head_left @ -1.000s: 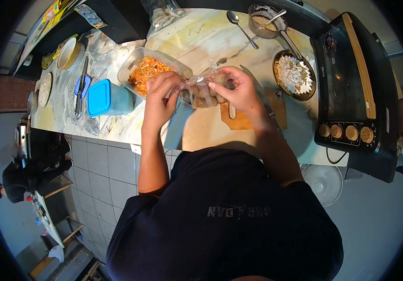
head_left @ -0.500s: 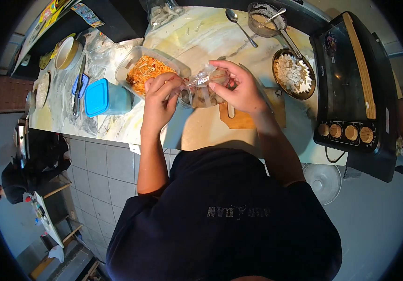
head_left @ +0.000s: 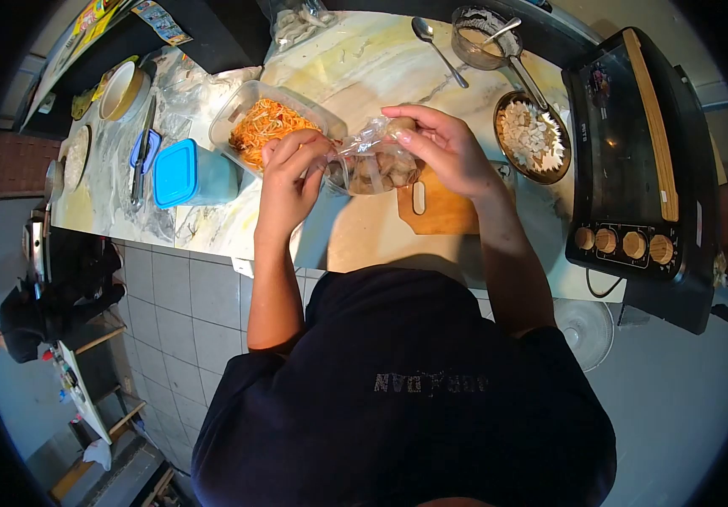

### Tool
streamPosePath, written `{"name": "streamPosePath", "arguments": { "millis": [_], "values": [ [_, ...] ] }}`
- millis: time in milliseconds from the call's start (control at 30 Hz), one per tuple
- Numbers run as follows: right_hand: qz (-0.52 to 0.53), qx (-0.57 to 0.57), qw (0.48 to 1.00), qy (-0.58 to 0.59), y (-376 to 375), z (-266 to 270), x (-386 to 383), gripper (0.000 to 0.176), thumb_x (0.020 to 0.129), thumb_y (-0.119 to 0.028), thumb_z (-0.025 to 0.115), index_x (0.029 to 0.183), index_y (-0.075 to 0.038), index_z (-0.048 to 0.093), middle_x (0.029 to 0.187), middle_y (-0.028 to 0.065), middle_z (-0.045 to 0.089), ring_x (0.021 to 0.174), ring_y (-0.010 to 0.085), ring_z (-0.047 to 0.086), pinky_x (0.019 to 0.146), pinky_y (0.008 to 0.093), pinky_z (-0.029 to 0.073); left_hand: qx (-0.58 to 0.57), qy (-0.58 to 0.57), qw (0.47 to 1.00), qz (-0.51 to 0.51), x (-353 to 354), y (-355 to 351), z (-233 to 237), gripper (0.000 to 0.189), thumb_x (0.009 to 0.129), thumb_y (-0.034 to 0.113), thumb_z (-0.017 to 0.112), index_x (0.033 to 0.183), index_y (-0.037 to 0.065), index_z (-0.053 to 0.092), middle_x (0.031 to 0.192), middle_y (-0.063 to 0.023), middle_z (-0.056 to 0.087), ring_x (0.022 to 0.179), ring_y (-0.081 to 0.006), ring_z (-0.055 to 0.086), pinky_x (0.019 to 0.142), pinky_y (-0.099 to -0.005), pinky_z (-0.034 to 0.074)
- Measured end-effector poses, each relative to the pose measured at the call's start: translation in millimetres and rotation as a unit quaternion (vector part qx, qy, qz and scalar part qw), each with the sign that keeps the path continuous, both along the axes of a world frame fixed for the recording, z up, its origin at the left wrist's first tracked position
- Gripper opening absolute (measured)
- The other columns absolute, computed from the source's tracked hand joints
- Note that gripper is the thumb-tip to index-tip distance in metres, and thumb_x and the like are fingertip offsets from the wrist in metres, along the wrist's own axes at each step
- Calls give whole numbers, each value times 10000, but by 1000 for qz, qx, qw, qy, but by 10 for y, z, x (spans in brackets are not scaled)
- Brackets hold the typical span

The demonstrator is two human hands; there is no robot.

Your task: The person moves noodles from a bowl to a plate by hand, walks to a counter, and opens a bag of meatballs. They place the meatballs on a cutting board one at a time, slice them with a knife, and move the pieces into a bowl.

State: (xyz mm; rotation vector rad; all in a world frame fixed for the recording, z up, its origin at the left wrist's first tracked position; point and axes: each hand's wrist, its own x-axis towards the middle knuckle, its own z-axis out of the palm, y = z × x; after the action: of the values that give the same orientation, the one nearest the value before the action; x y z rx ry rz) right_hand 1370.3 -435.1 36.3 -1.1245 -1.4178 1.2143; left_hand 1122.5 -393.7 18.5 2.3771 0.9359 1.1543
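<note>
A clear plastic bag (head_left: 360, 145) stretches between my two hands above a clear container of greyish-brown pieces (head_left: 372, 173). My left hand (head_left: 294, 173) pinches the bag's left end with closed fingers. The fingers of my right hand (head_left: 444, 152) are closed on its right end, near a pale piece. Just left of my hands is a clear tub (head_left: 227, 108) of shredded orange and white food (head_left: 262, 127). Partly below the container and my right hand lies a wooden cutting board (head_left: 440, 211).
A blue-lidded container (head_left: 175, 173) and a knife (head_left: 142, 152) are at the left. At the right are a bowl of white pieces (head_left: 531, 131), a saucepan (head_left: 478, 51) and a black oven (head_left: 626, 160). A spoon (head_left: 440, 52) lies behind. Another person (head_left: 21, 325) is far left.
My right hand has shifted slightly right and its grip on the bag has changed, uncovering more of the brownish pieces. My left hand has hardly moved.
</note>
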Motion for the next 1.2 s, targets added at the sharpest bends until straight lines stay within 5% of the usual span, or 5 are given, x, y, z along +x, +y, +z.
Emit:
{"name": "streamPosePath", "arguments": {
  "millis": [367, 600, 667, 967, 1200],
  "values": [
    [-170, -15, 977, 126, 18, 0, 49, 338, 934, -143, 650, 1231, 10, 606, 1006, 40, 669, 874, 69, 593, 766, 221, 468, 10, 12, 1000, -3, 1, 10, 20, 271, 736, -58, 679, 963, 90, 676, 1036, -62, 639, 937, -245, 578, 855, -344, 354],
    [-224, 37, 937, -266, -647, -720, 427, 516, 827, -148, 740, 1304, -73, 560, 1012, 88, 679, 856, 173, 627, 729, 302, 481, -5, 2, 1000, 14, -2, -18, -42, 264, 743, -50, 692, 966, 88, 678, 1054, -51, 643, 981, -251, 576, 864, -342, 356],
    [-199, 145, 881, -405, -797, -872, 473, 604, 773, -186, 760, 1331, -103, 543, 1052, 94, 670, 906, 259, 611, 849, 374, 454, -14, -16, 1000, 10, 15, -16, -56, 252, 741, -51, 696, 957, 78, 677, 1117, -65, 627, 1019, -264, 569, 896, -356, 382],
    [-211, 94, 896, -378, -904, -665, 401, 611, 755, -277, 755, 1312, -123, 556, 1206, 105, 609, 1162, 317, 507, 1018, 479, 322, -65, -49, 996, 43, 26, -34, -123, 172, 784, -8, 716, 930, 74, 681, 1270, -109, 537, 1039, -295, 555, 925, -394, 420],
    [-231, 62, 866, -438, -979, -793, 589, 558, 740, -190, 787, 1264, -132, 604, 1152, 68, 628, 1004, 215, 547, 921, 372, 419, -60, -17, 997, 54, 39, -40, -141, 176, 825, 50, 713, 991, 84, 668, 1198, -107, 585, 1037, -282, 566, 921, -391, 376]
  ]
}}
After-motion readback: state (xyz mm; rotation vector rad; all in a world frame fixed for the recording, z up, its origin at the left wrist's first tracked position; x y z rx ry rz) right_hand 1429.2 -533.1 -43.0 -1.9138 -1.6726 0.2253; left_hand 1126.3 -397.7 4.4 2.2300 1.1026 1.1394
